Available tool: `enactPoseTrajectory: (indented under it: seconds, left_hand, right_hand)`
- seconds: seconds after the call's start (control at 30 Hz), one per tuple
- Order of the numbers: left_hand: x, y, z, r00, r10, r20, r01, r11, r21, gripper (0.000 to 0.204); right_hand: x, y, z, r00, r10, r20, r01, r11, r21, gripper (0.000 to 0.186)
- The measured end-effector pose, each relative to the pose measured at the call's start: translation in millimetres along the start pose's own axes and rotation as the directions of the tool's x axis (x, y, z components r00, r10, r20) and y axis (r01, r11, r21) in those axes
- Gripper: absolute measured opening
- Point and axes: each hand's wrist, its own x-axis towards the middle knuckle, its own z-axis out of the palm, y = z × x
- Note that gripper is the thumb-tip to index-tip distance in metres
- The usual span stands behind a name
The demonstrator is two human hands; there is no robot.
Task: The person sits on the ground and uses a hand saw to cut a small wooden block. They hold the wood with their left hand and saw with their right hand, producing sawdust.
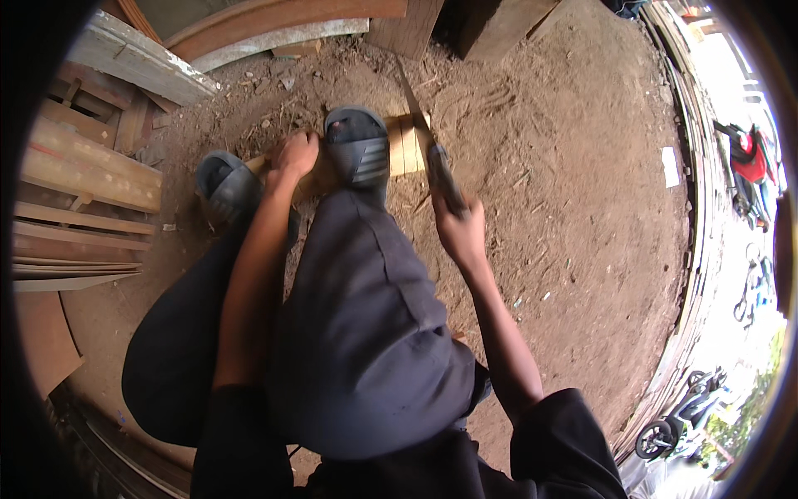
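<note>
A pale wooden board (408, 147) lies low over the dirt, crossing under my sandalled foot (357, 150), which presses on it. My right hand (461, 220) is closed round the dark handle of a handsaw (417, 112). The saw's narrow blade points away from me and lies against the board near its right end. Between my two feet, my left hand (295, 155) is closed on the board's left part; its fingertips are partly hidden. My other sandalled foot (226, 185) is just left of that hand.
Stacked planks (91, 170) fill the left side, with a white-painted beam (145, 58) beyond them. Large timber blocks (503, 29) stand at the far edge. Wood chips litter the dirt floor (582, 208). Long boards (694, 166) border the right, with a parked motorcycle (682, 416) outside.
</note>
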Motion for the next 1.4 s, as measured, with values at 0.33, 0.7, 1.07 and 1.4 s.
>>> enactPoseTrajectory:
  seconds: [0.33,0.7,1.07,1.4]
  left_hand:
    - [5.2,-1.8,1.1,0.998,-0.038,0.058,0.032,0.995,0.095,0.045]
    - [0.8,-4.3,-1.9,0.999,-0.002,0.037,0.001,1.000,0.015,0.047]
    - [10.1,-5.1,-0.8,0.999,0.020,-0.031,-0.020,1.000,0.018,0.045]
    - [-0.2,17.7,-2.0,0.999,0.011,0.037,-0.013,0.999,0.048,0.048]
  right_hand:
    - [-49.8,7.3,-21.4,0.999,-0.041,0.005,0.041,0.990,-0.133,0.014]
    - [-92.5,3.2,-48.0,0.999,-0.034,0.003,0.034,0.995,-0.093,0.015]
    - [-42.7,17.4,-20.3,0.993,-0.120,0.016,0.121,0.987,-0.101,0.016]
    - [24.4,12.5,6.3,0.996,-0.056,-0.076,0.055,0.998,-0.009,0.022]
